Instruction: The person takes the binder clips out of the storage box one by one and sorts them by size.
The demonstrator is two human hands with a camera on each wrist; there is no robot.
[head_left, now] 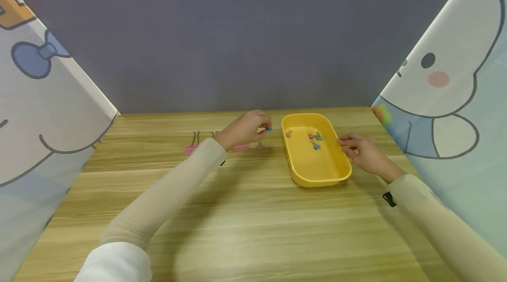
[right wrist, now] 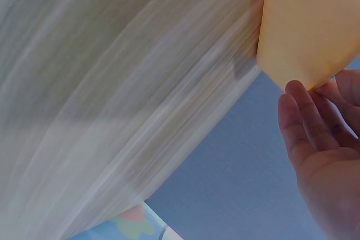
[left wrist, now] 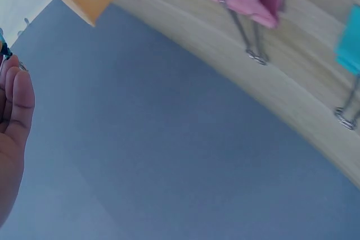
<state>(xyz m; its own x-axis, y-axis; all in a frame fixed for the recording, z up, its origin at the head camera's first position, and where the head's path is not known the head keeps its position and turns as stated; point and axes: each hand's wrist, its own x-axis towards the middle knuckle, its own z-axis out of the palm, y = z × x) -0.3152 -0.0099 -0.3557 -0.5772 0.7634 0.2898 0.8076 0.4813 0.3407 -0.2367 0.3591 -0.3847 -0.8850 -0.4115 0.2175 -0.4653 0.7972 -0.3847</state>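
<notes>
My left hand (head_left: 246, 129) pinches a small blue binder clip (head_left: 269, 130) between thumb and fingers, above the table just left of the yellow tray (head_left: 318, 170). Only the clip's blue edge shows past the fingertips in the head view. My right hand (head_left: 366, 155) grips the tray's right rim, thumb and fingertips at its wall in the right wrist view. Inside the tray lie several small binder clips, among them a blue one (head_left: 315, 145) and a pink one (head_left: 289, 134).
Left of the tray stands a row of binder clips: a large pink one (head_left: 191, 149), another pink one (head_left: 240, 148) and a small pink one (head_left: 259, 145). A teal clip (left wrist: 350, 43) shows in the left wrist view. A grey panel (head_left: 237, 44) rises behind the table.
</notes>
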